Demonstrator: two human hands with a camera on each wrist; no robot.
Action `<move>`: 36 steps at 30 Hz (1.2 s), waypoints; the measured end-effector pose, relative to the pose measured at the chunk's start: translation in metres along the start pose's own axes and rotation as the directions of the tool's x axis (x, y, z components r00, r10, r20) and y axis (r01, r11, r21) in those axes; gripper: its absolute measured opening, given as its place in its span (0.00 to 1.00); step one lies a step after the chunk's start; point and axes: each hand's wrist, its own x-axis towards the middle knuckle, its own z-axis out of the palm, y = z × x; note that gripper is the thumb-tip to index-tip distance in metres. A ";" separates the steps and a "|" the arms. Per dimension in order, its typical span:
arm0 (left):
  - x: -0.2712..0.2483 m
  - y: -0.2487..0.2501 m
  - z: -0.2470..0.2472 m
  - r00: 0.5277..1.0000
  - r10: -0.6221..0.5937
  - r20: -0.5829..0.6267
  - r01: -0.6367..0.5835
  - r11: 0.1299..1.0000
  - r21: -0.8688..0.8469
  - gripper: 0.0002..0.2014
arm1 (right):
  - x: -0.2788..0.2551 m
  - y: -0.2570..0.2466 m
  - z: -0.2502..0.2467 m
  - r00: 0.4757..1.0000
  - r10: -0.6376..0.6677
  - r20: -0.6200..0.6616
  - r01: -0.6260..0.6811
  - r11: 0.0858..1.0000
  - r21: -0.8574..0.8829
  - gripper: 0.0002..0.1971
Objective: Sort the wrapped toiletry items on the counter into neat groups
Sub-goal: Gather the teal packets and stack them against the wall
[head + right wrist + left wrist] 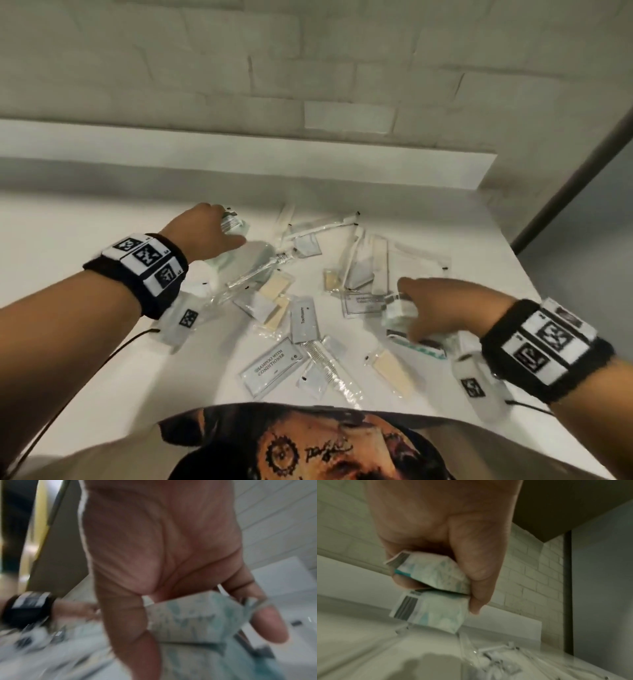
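Note:
My left hand (pixel 222 236) reaches to the back of the white counter (pixel 96 233) and grips two small white-and-teal boxes (pixel 233 222). The left wrist view shows the upper box (pixel 435 572) and the lower box (pixel 431 609), both barcoded, pinched between thumb and fingers (pixel 477 574). On the right, my right hand (pixel 416 310) grips a like white-and-teal box (pixel 394 306), blurred in the right wrist view (pixel 188 616). A further teal-edged box (pixel 421 346) lies under that hand. Wrapped sachets, soaps and a comb lie scattered between both hands.
A shampoo sachet (pixel 274 366), a toothpaste sachet (pixel 305 320), beige wrapped soaps (pixel 275 291), a wrapped comb (pixel 330 368) and long toothbrush wrappers (pixel 322 230) litter the middle. A raised ledge (pixel 239 147) and brick wall bound the back. The counter's edge runs down the right (pixel 548 308).

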 end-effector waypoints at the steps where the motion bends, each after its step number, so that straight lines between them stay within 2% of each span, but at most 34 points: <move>1: -0.009 -0.011 -0.008 1.000 -0.024 -0.013 0.024 1.000 -0.006 0.23 | -0.002 -0.007 0.014 1.000 -0.006 -0.014 0.005 0.998 -0.059 0.29; 4: -0.039 -0.042 -0.024 0.993 -0.113 -0.045 0.112 0.993 -0.038 0.20 | -0.005 -0.012 0.029 0.998 0.033 -0.062 -0.039 0.993 -0.108 0.34; 6: -0.060 -0.067 -0.034 0.986 -0.163 -0.044 0.161 0.986 -0.033 0.17 | -0.007 -0.017 0.014 0.997 0.067 -0.048 -0.072 0.991 -0.114 0.35; 9: -0.086 -0.104 -0.047 0.978 -0.206 -0.019 0.206 0.978 0.028 0.18 | -0.009 -0.041 -0.024 0.987 0.059 -0.147 -0.067 0.997 -0.047 0.34; 11: -0.098 -0.126 -0.051 0.976 -0.216 0.033 0.213 0.974 0.074 0.20 | -0.007 -0.078 -0.046 0.980 -0.006 -0.198 0.012 1.000 0.028 0.35; 15: -0.108 -0.150 -0.044 0.984 -0.131 0.120 0.123 0.990 0.074 0.23 | 0.009 -0.185 -0.065 0.942 -0.263 -0.208 0.281 0.958 0.062 0.33; 19: -0.103 -0.162 -0.030 0.968 -0.011 0.249 -0.004 0.998 0.062 0.28 | 0.042 -0.299 -0.056 0.882 -0.464 -0.080 0.467 0.883 0.034 0.28; 21: -0.096 -0.169 -0.025 0.963 0.022 0.267 -0.057 0.990 0.127 0.29 | 0.061 -0.340 -0.042 0.865 -0.502 0.011 0.502 0.865 -0.002 0.25; 23: -0.090 -0.177 -0.024 0.960 0.026 0.279 -0.090 0.971 0.220 0.28 | 0.077 -0.365 -0.030 0.881 -0.468 0.076 0.474 0.872 -0.123 0.29; 25: -0.086 -0.185 -0.019 0.956 0.010 0.293 -0.089 0.962 0.258 0.27 | 0.090 -0.370 -0.028 0.924 -0.379 0.045 0.380 0.906 -0.185 0.30; 27: -0.082 -0.197 -0.015 0.956 0.017 0.293 -0.084 0.972 0.218 0.27 | 0.103 -0.362 -0.034 0.962 -0.272 -0.007 0.269 0.955 -0.122 0.26; 30: -0.078 -0.202 -0.010 0.949 0.067 0.309 -0.122 0.979 0.165 0.27 | 0.109 -0.330 -0.041 0.995 -0.090 -0.039 0.089 0.995 -0.035 0.28; 34: -0.070 -0.188 -0.009 0.927 0.144 0.346 -0.194 0.974 0.116 0.29 | 0.105 -0.289 -0.040 0.988 0.137 -0.064 -0.133 0.989 0.066 0.33; 36: -0.065 -0.173 -0.008 0.913 0.187 0.363 -0.236 0.967 0.095 0.30 | 0.102 -0.276 -0.041 0.981 0.185 -0.057 -0.180 0.979 0.093 0.36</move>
